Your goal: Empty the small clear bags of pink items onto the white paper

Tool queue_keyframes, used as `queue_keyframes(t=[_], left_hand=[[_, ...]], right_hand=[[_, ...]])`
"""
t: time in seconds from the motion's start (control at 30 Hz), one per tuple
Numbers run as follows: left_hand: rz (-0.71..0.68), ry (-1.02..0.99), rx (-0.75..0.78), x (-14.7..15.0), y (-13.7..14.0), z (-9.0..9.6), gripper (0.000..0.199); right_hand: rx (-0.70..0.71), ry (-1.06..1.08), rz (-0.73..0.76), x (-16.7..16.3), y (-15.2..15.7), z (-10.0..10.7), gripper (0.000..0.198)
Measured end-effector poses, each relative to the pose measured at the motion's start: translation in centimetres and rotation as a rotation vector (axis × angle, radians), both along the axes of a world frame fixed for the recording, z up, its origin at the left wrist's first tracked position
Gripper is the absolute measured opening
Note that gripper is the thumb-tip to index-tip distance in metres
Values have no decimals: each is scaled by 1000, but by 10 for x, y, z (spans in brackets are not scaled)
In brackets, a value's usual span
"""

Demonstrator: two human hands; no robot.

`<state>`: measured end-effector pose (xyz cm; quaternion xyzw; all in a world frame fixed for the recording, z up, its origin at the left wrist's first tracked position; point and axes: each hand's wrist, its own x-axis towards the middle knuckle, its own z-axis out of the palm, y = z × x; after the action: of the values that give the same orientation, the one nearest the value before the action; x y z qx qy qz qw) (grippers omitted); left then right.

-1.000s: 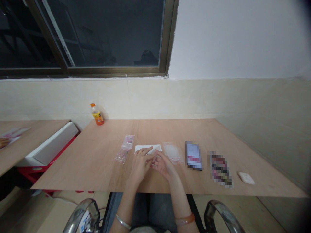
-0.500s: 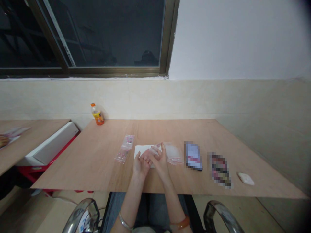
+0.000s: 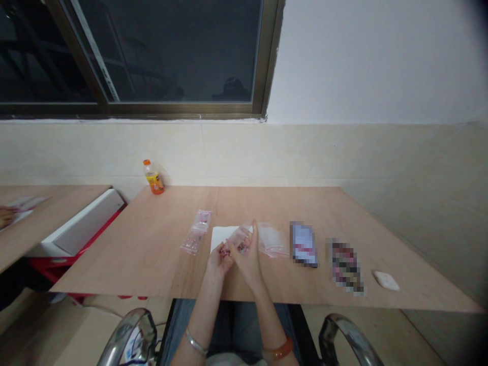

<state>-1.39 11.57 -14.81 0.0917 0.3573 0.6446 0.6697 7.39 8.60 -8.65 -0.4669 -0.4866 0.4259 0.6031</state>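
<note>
My left hand (image 3: pixel 218 262) is palm up and cupped, with small pink-red pieces (image 3: pixel 224 251) showing at its fingers. I cannot make out whether they lie on the palm or inside plastic. My right hand (image 3: pixel 247 259) is closed on a small clear plastic bag (image 3: pixel 240 235), its thumb reaching across to the left fingers and its index finger stretched up. Small coloured bits show at the bag's lower end. Beneath both hands lies a white sheet (image 3: pixel 218 235). Just right of them are flat clear bags (image 3: pixel 272 240).
Two filled clear bags (image 3: pixel 196 232) lie to the left. A phone-like object (image 3: pixel 303 245), a blurred dark item (image 3: pixel 346 267) and a white object (image 3: pixel 386 280) lie to the right. An orange drink bottle (image 3: pixel 153 178) stands at the back left. Another person's hand (image 3: pixel 5 217) shows far left.
My right hand has turned slightly, and the bag now shows more plainly between my hands. Pink-red pieces have come into view at my left fingers. The view has shifted a little.
</note>
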Motion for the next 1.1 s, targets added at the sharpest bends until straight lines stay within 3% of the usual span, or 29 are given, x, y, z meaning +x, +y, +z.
queue_keyframes(t=[0.17,0.3,0.43,0.57,0.7,0.87,1.1], left_hand=[[190,29,-152,-21,11,5,28],[265,90,-179,-30,26,10,28],[281,177,-182,-26,40,7,23],[303,294,-156,-20,47,-2,18],[315,420,-111,-17,48,-10,23],[302,562,-75,-15,45,-14,32],[239,688,-32,-12,40,-15,41]], right_hand=[[-69,-456,-284,46,23,-9,86],[-258,-852,-311,80,39,-30,78],[-429,-1100,-329,92,44,-43,72],[-384,-1212,-359,93,49,-44,67],[-281,-1255,-211,93,61,-50,54],[-410,-1275,-7,92,72,-78,53],[-374,-1367,-48,90,69,-92,52]])
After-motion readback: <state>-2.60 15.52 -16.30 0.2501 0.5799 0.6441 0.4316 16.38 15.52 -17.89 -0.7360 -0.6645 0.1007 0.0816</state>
